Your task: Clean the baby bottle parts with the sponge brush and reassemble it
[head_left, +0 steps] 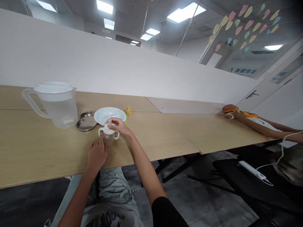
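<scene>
A small clear baby bottle [109, 137] with a white lid and two white side handles stands upright near the front of the table. My left hand [97, 153] is closed around its lower left side, by the left handle. From the right, my right hand [120, 126] grips the white lid [108, 129], fingers at the pale spout or teat on top. Just behind the bottle lies a white plate [104, 115] holding something thin and clear. To its left are round metal dishes [87, 122], overlapping. A yellow-tipped brush [128, 111] with a green handle rests at the plate's right.
A large lidded plastic pitcher [62, 108] stands at the left. At the table's far right, another person's hands [240, 116] touch an orange and yellow object [230, 108]. Black chairs [236, 176], one with a white power strip [252, 170], stand at the right. A white wall backs the table.
</scene>
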Action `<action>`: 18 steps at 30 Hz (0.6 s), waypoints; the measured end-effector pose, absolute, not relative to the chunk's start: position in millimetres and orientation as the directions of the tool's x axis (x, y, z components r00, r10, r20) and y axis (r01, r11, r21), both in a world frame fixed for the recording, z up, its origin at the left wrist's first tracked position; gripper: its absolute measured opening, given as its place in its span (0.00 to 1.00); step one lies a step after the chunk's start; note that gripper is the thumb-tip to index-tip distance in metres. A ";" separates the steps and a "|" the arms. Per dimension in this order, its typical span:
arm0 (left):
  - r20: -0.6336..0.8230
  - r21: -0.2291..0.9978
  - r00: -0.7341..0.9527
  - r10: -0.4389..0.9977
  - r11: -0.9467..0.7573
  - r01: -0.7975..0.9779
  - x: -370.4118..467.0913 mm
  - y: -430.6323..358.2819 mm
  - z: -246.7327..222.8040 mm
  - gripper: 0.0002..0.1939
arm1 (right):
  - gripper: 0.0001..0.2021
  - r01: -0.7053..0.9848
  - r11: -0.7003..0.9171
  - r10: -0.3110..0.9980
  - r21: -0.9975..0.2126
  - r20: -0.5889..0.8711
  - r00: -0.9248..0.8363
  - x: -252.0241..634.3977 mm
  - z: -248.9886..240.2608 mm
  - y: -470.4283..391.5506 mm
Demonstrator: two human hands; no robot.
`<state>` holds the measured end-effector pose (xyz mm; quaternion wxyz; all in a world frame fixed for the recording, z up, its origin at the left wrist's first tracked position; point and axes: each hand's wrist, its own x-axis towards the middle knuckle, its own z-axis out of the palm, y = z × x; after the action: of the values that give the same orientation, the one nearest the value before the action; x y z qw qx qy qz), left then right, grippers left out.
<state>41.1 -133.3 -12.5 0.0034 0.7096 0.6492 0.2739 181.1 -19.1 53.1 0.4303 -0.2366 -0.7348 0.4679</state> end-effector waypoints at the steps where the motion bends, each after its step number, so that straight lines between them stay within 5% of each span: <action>1: 0.389 0.359 0.013 0.921 -0.164 0.919 40.5 -133.1 -13.1 0.24 | 0.25 -0.042 0.443 0.745 -0.895 0.394 -0.539 180.4 54.5 -21.4; 9: 0.349 0.413 -0.066 0.935 -0.090 0.906 42.3 -131.1 -7.7 0.33 | 0.27 -0.024 0.435 0.701 -0.900 0.356 -0.618 176.4 59.0 -33.0; 18: 0.401 0.302 -0.053 0.914 -0.078 0.950 45.5 -130.7 -9.7 0.31 | 0.22 0.014 0.454 0.733 -0.891 0.364 -0.574 179.4 59.1 -32.6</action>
<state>45.5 -130.7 -9.7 -0.0345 0.6874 0.6781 0.2579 179.4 -32.6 59.1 0.3899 -0.2465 -0.7581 0.4610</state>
